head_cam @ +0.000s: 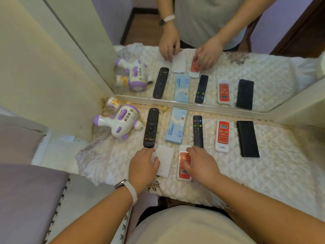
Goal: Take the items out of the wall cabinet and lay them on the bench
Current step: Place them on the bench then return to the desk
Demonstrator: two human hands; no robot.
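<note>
On the quilted white bench top (263, 173) several items lie in a row: a black remote (151, 127), a light blue box (175, 126), a slim black remote (198, 131), a red and white remote (223, 136) and a flat black case (248, 139). In front of them my left hand (143, 166) rests on a flat white box (166, 160), fingers on its left edge. My right hand (200, 163) presses on a second red and white remote (183, 170), which lies flat on the cloth.
A white and purple toy (121, 121) and a small bottle (113, 103) sit in the left corner. A mirror (263, 76) stands behind the row and repeats everything. A cream panel (44, 76) rises at left; a grey cushioned seat (26, 199) lies below it.
</note>
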